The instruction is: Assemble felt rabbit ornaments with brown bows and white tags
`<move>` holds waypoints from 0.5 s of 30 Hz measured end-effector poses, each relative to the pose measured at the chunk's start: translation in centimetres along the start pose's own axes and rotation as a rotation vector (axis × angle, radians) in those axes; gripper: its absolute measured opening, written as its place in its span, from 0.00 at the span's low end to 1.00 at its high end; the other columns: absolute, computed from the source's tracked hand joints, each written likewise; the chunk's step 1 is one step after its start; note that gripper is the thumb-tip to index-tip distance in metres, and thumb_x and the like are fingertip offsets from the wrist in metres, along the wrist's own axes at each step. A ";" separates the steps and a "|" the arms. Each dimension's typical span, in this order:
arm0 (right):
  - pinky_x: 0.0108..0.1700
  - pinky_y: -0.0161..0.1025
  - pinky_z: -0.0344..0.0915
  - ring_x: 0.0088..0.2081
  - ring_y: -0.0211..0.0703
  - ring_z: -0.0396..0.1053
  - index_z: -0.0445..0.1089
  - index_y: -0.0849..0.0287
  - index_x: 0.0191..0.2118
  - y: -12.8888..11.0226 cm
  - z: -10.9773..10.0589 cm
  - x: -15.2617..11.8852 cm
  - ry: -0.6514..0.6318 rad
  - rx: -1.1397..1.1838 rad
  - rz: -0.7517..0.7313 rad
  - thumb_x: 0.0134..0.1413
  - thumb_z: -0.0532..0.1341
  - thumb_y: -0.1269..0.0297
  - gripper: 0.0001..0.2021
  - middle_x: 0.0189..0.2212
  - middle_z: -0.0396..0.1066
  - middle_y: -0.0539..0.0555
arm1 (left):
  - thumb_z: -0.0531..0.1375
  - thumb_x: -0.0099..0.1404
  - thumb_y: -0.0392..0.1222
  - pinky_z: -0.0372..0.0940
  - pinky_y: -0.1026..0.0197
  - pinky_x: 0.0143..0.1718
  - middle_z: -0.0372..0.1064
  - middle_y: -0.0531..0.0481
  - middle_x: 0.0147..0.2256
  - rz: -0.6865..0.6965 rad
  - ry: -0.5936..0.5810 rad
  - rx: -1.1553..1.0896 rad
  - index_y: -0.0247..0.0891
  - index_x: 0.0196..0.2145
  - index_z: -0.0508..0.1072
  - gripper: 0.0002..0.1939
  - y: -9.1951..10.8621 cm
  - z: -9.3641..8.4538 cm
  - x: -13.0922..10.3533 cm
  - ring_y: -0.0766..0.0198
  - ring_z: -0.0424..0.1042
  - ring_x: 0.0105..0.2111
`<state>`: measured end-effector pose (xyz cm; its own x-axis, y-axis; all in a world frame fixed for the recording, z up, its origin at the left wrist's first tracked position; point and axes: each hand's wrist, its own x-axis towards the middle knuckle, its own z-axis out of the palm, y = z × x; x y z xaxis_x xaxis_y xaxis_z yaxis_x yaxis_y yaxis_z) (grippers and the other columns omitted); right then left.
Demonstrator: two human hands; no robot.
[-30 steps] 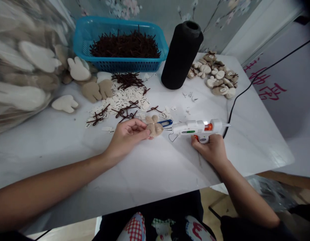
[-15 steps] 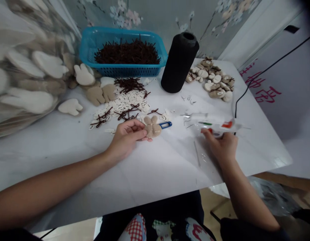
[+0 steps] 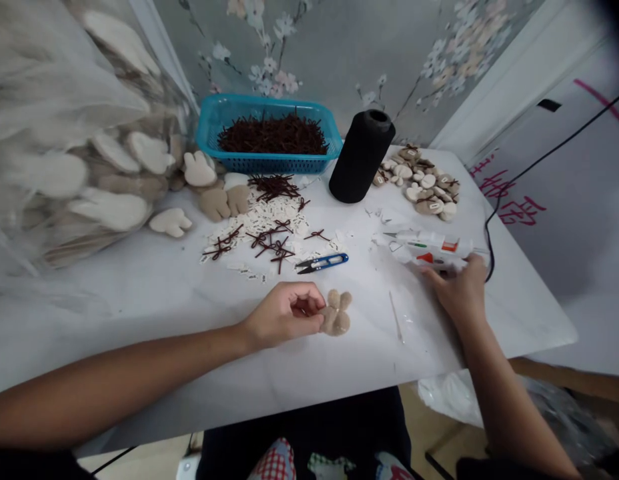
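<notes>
- Left grip (image 3: pixel 287 315) (bare hand): thumb and fingers pinched together on the edge of a small tan plush bunny (image 3: pixel 336 315), nearly closed.
- Bunny: near the middle of the tabletop (image 3: pixel 249 393), toward the person, two rounded ears pointing away; can't tell if it touches the surface.
- Right grip (image 3: pixel 462 288): at the handle of a white glue gun (image 3: pixel 437 242), thumb on the near side; can't tell how firmly closed (gun is blurred).
- Glue gun: right part of the tabletop, nozzle to the left, orange trigger; black cable (image 3: pixel 491 250) runs just beside it.
- Blue-handled snips (image 3: pixel 332 261): beyond the bunny, blades to the left, apart from both hands.
- Thin pale stick (image 3: pixel 396 319): between bunny and right forearm.
- White printed labels (image 3: pixel 259 220): heaped left of center, dark brown bows (image 3: pixel 273 187) on and around them.
- Blue basket (image 3: pixel 269 163): at the back by the flowered wall, full of brown strands.
- Black cone (image 3: pixel 360 160): upright, right of the basket.
- Pile of small plush pieces (image 3: pixel 434 183): back right, white and tan, some with bows or labels.
- Clear plastic bag (image 3: pixel 54 120): far left, larger plush shapes inside; white plush piece (image 3: pixel 170 223) just beside it.
</notes>
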<state>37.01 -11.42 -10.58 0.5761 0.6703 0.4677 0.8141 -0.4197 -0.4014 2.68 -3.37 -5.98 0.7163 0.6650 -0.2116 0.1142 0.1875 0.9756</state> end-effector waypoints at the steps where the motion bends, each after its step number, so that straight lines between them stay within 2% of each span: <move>1: 0.36 0.46 0.61 0.40 0.54 0.63 0.62 0.61 0.39 -0.1 -0.5 -0.8 0.137 0.025 0.008 0.35 0.67 0.42 0.31 0.38 0.64 0.63 | 0.63 0.49 0.34 0.63 0.68 0.22 0.65 0.55 0.21 0.007 -0.006 0.003 0.36 0.24 0.70 0.05 0.0 0.0 0.0 0.70 0.64 0.21; 3: 0.37 0.44 0.61 0.40 0.50 0.63 0.61 0.60 0.42 -1.2 -1.5 -2.5 0.340 0.120 -0.021 0.42 0.66 0.46 0.27 0.39 0.62 0.61 | 0.63 0.49 0.35 0.62 0.68 0.22 0.65 0.55 0.21 0.024 -0.024 0.023 0.36 0.24 0.69 0.04 -0.1 0.1 -0.1 0.70 0.64 0.21; 4: 0.35 0.43 0.61 0.36 0.47 0.63 0.61 0.59 0.40 -2.3 -1.9 -3.2 0.337 0.192 -0.071 0.49 0.63 0.49 0.20 0.36 0.62 0.58 | 0.63 0.49 0.35 0.62 0.68 0.22 0.66 0.55 0.21 0.035 -0.034 0.037 0.36 0.24 0.69 0.04 -0.1 0.1 -0.1 0.70 0.65 0.21; 6: 0.31 0.39 0.61 0.29 0.40 0.61 0.62 0.58 0.36 -5.4 -2.2 -3.9 0.095 0.307 -0.275 0.53 0.62 0.55 0.13 0.32 0.63 0.53 | 0.63 0.49 0.35 0.63 0.67 0.22 0.66 0.54 0.21 0.072 -0.053 0.060 0.36 0.24 0.69 0.04 -0.2 0.1 -0.2 0.69 0.65 0.21; 8: 0.34 0.38 0.61 0.30 0.40 0.63 0.65 0.58 0.36 -9.4 -1.8 -3.7 -0.162 0.338 -0.462 0.57 0.60 0.61 0.06 0.32 0.66 0.53 | 0.63 0.48 0.35 0.64 0.67 0.22 0.67 0.53 0.21 0.148 -0.051 0.069 0.36 0.24 0.69 0.05 -0.3 0.0 -0.5 0.68 0.67 0.21; 10: 0.39 0.38 0.63 0.35 0.41 0.65 0.68 0.58 0.38 -13.5 -0.6 -2.5 -0.346 0.359 -0.571 0.60 0.57 0.62 0.06 0.34 0.69 0.54 | 0.64 0.47 0.35 0.64 0.67 0.21 0.68 0.52 0.21 0.265 -0.017 0.059 0.36 0.25 0.69 0.06 -0.4 -0.2 -0.9 0.67 0.68 0.20; 12: 0.44 0.38 0.62 0.39 0.43 0.66 0.70 0.59 0.38 -16.9 0.8 -1.0 -0.532 0.304 -0.630 0.61 0.57 0.64 0.06 0.35 0.70 0.55 | 0.65 0.46 0.35 0.63 0.67 0.20 0.68 0.52 0.20 0.370 0.041 0.040 0.36 0.25 0.69 0.07 -0.5 -0.5 -1.4 0.68 0.67 0.19; 15: 0.42 0.39 0.60 0.41 0.47 0.65 0.72 0.59 0.36 -20.0 2.7 0.6 -0.691 0.141 -0.660 0.59 0.58 0.66 0.06 0.36 0.71 0.57 | 0.66 0.46 0.35 0.63 0.68 0.19 0.67 0.52 0.19 0.430 0.133 0.013 0.36 0.24 0.70 0.08 -0.5 -1.3 -1.5 0.69 0.67 0.18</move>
<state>20.90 -0.99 -4.43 -0.2006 0.9760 0.0844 0.9165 0.2174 -0.3359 0.65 -3.46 -6.25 0.6060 0.7676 0.2086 -0.1653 -0.1350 0.9770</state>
